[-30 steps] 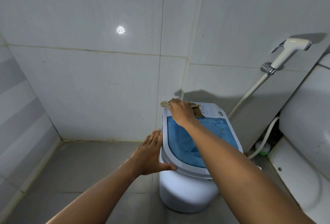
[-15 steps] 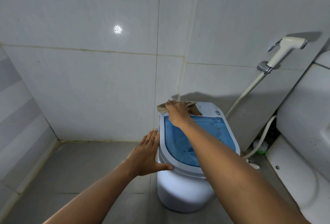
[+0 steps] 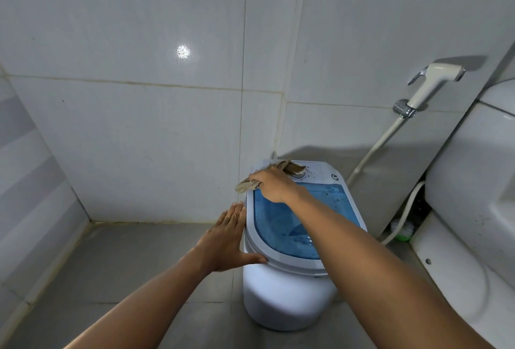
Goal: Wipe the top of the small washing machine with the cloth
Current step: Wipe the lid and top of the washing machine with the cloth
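A small white washing machine [image 3: 281, 298] with a blue see-through lid [image 3: 281, 223] stands on the floor in the corner. My right hand [image 3: 274, 184] presses a tan cloth [image 3: 248, 185] onto the far left of its top, by the white control panel [image 3: 320, 171]. Cloth ends stick out to the left over the rim and behind my fingers. Dark specks dot the lid's right side. My left hand [image 3: 227, 240] lies flat and open against the machine's left rim, thumb under the front edge.
Tiled walls close in behind and to the left. A white toilet [image 3: 473, 209] stands at the right. A bidet sprayer [image 3: 432, 84] hangs on the wall with its hose [image 3: 373, 151] running down behind the machine. Grey floor tiles [image 3: 125, 265] lie to the left.
My right hand has slid the cloth from the back middle of the top toward the far left corner. The left hand has stayed on the rim.
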